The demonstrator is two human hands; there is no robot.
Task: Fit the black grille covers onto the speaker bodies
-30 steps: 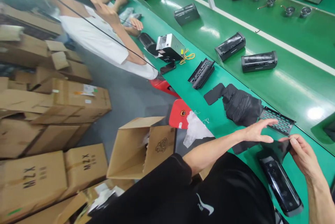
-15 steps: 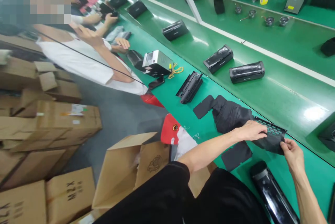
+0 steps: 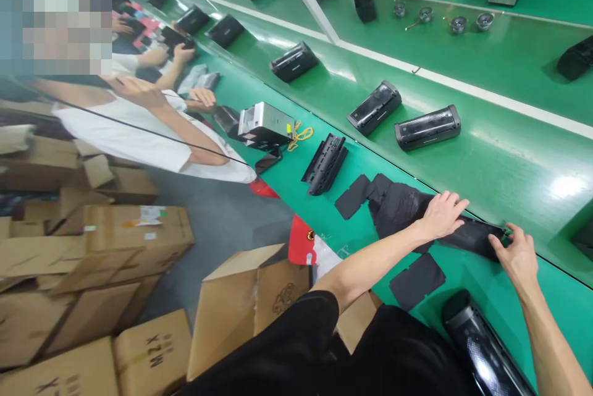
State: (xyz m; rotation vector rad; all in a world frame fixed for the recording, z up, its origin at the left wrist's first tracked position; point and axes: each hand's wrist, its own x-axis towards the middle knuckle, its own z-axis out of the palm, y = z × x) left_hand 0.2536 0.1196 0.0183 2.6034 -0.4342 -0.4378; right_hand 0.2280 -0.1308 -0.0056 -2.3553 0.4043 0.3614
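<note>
Nearest: glossy black rounded speaker (image 3: 484, 346), lying lengthwise on the matte green bench (image 3: 514, 315). Cardboard box (image 3: 231, 315), flaps out, just left of the person's black-clothed legs. Loose flat matte sheet (image 3: 417, 282), notched edges, beyond the speaker. Past it, the long thin black strip (image 3: 475, 238) lies along the bench's far edge, between both hands. Right hand (image 3: 516, 254): at the strip's right end, thumb and fingers wide apart. Left hand (image 3: 442, 217): palm down over the left end, fingers bent; can't tell if it pinches anything. Matte sheet pile (image 3: 393, 207), ragged and overlapping, beside the left hand. Further: ribbed, slotted plastic housing (image 3: 325, 164); two glossy mesh-front units (image 3: 428, 127) on the shiny green belt (image 3: 504, 155); round metal-rimmed drivers (image 3: 458, 25).
</note>
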